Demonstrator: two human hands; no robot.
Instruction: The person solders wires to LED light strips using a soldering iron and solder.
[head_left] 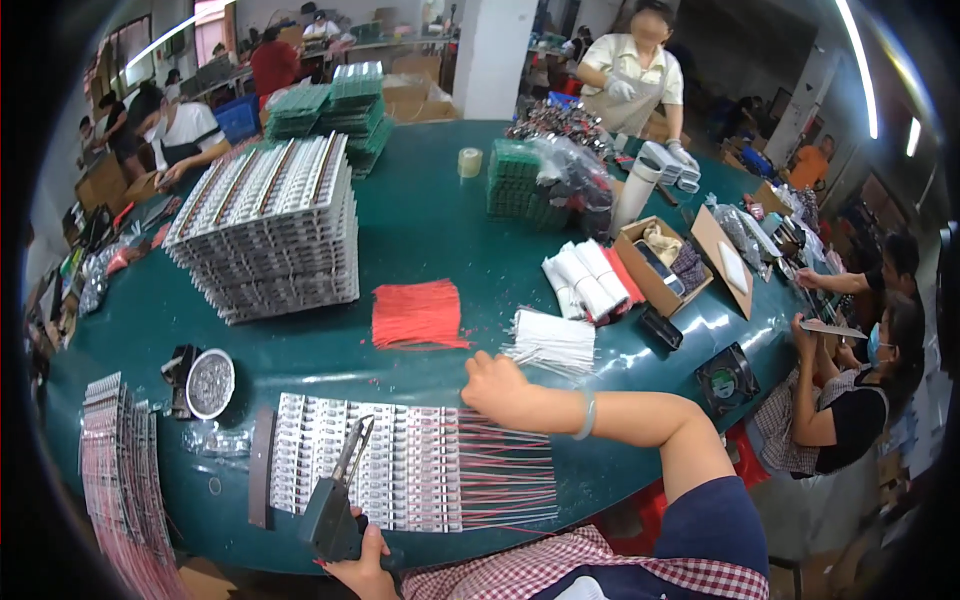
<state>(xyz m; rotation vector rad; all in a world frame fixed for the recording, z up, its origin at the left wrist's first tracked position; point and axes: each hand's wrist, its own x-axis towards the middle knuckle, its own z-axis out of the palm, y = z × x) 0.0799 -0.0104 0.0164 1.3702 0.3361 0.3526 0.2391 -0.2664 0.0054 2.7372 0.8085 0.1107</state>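
My left hand (366, 566) is closed round the handle of a black soldering gun (333, 508), its long metal tip pointing up and away over a panel of small white circuit boards (385, 460). From the panel's right side run rows of red and white wires (510, 470). Just above the panel's upper right corner, my right hand (495, 386) is closed with fingertips pinched. Whatever it may hold is too small to make out. A dark strip (261, 468) borders the panel's left side. Beyond my right hand lie a bundle of red wires (417, 313) and a bundle of white wires (553, 342).
A tall stack of board panels (270, 230) stands at the far left. Wired panels (125, 480) hang over the left edge near a silver bowl (211, 384). To the right are a cardboard box (664, 265) and a black fan (728, 378). Several people work around the table.
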